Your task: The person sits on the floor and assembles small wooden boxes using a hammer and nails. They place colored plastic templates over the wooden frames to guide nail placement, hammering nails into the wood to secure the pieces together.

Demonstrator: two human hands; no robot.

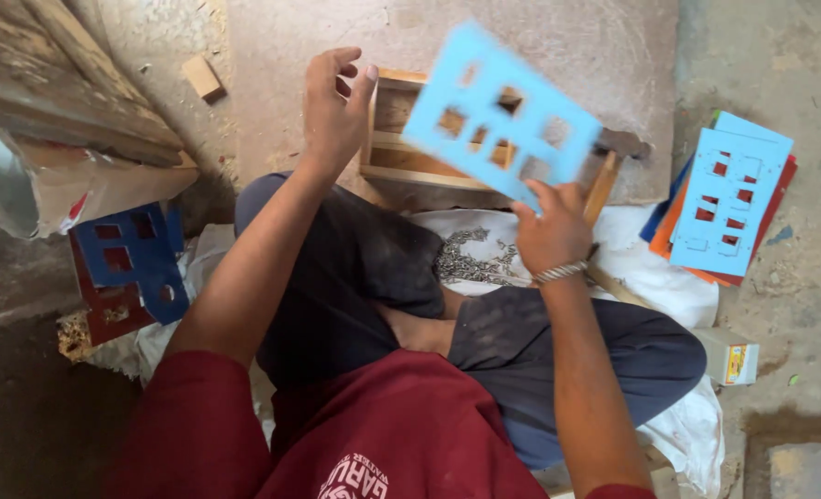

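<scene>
My right hand (549,231) grips a light blue cut-out panel (498,111) by its lower edge, tilted in the air above the wooden frame (401,152) at twelve o'clock — not yet laid on it, I judge. My left hand (335,106) rests on the frame's left side, fingers curled loosely. More panels wait stacked (729,199) at two o'clock; small nails (471,259) lie on the white cloth before me.
</scene>
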